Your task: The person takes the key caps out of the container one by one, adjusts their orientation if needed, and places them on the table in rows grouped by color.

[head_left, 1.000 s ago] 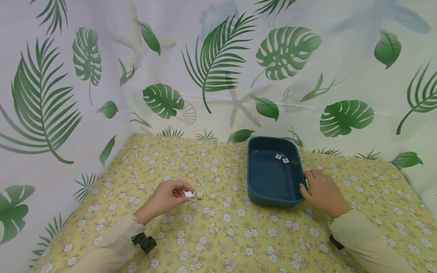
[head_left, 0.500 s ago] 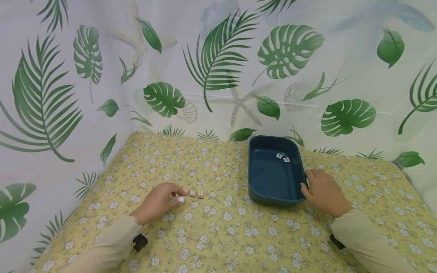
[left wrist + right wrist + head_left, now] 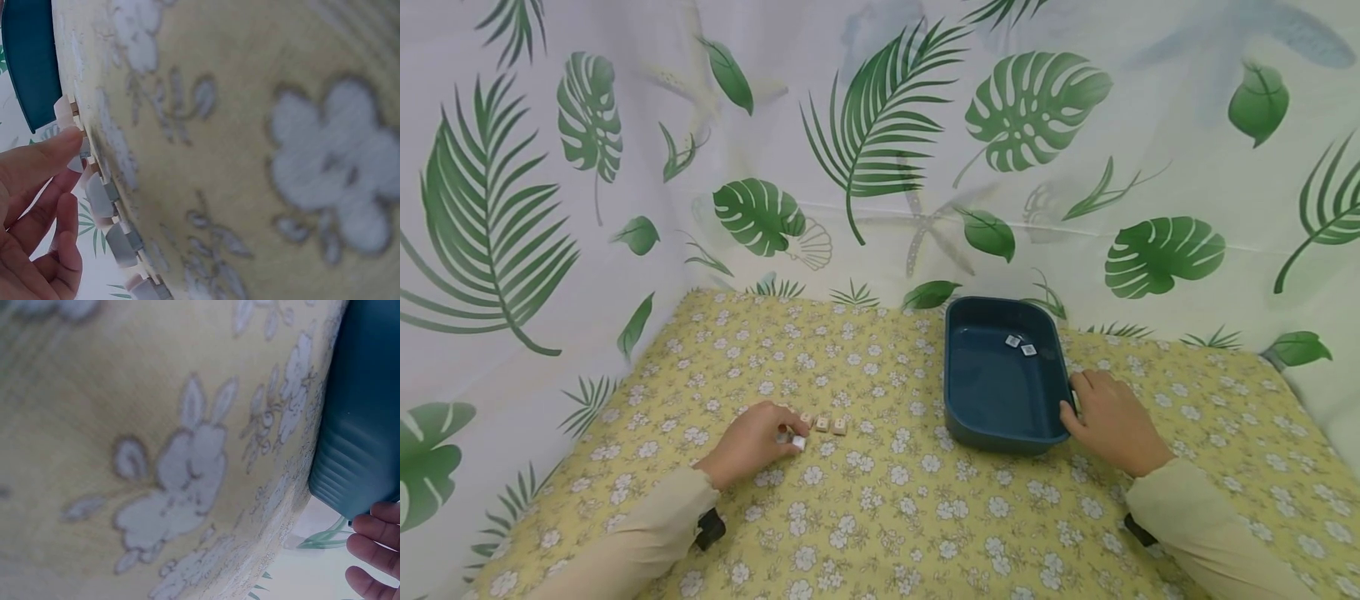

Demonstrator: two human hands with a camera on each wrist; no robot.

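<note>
My left hand pinches a small white block between thumb and fingers, low over the cloth. In the left wrist view, the thumb and a fingertip of that hand meet at this block. Just beyond the fingertips a row of small tan blocks with faint marks lies on the cloth; the hand hides its left end. The right hand grips the right rim of a dark blue bin, thumb over the edge and fingers outside. Two small white square blocks lie inside the bin towards its far end.
A yellow cloth with white flowers covers the table. Behind it and at the left hangs a white curtain printed with green leaves. In the left wrist view, several white blocks with grey bases stand in a line.
My left hand has shifted left and slightly towards me with a white block at its fingertips. A third tan block now shows in the row. The right hand stays on the bin.
</note>
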